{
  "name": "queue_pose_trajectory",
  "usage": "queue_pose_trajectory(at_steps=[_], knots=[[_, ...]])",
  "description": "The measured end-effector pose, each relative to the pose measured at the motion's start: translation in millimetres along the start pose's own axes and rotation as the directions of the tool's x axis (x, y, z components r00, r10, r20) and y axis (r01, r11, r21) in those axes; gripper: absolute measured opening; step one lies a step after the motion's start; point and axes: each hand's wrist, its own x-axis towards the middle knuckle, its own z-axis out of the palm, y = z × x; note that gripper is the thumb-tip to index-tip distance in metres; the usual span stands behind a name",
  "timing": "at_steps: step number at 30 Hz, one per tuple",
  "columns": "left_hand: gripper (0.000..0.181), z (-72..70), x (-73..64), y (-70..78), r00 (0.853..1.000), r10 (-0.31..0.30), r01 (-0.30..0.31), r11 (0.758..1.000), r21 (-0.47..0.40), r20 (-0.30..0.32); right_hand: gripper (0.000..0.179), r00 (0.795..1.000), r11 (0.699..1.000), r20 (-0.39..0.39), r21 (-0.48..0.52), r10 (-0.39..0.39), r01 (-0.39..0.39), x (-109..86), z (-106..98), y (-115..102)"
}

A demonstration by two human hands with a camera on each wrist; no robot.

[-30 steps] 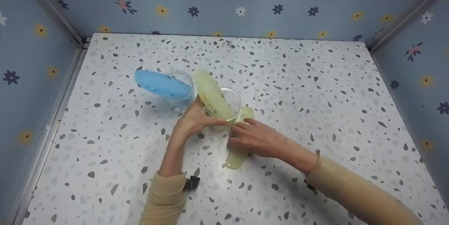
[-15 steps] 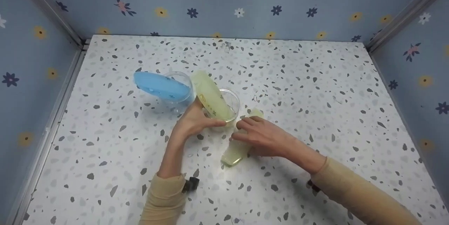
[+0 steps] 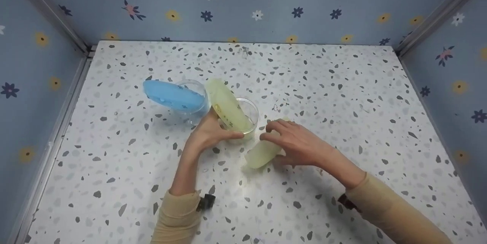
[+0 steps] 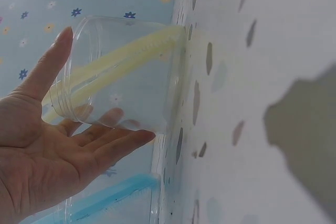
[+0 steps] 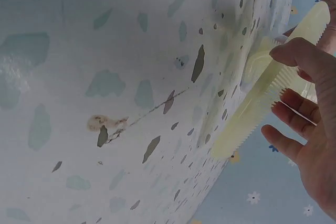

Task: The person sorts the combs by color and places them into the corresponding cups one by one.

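Observation:
My left hand (image 3: 207,131) holds a clear plastic cup (image 4: 134,98) from the side, thumb at the rim and fingers along its wall. A pale yellow comb (image 3: 228,107) leans inside that cup, its upper end sticking out. Between the thumb and fingers of my right hand (image 3: 302,145) is a second pale yellow comb (image 5: 252,108), tilted, its teeth facing the fingers; part of it is hidden behind the hand in the head view. This comb is just right of the cup.
To the left stands another clear cup (image 3: 194,82) with a blue comb (image 3: 173,95) leaning in it. The speckled white table (image 3: 342,103) is bounded by blue floral panels (image 3: 243,4) at the back and sides.
My right hand has shifted right and slightly up in the head view, raising and tilting the yellow comb off the tabletop. The left hand stays at the cup.

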Motion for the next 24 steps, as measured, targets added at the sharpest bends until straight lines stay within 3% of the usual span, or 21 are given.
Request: queue_pose_trajectory(at_steps=[9, 24], knots=[[0.111, 0.2, 0.4, 0.6, 1.0, -0.009, 0.009, 1.0, 0.022, -0.005, 0.058, 0.994, 0.995, -0.089, 0.078, 0.068, -0.061, -8.8, -11, 7], [0.117, 0.2, 0.5, -0.5, 1.0, -0.003, 0.003, 1.0, 0.002, 0.005, 0.057, 0.972, 0.984, -0.203, 0.152, 0.121, -0.091, -12.6, -31, 10]])
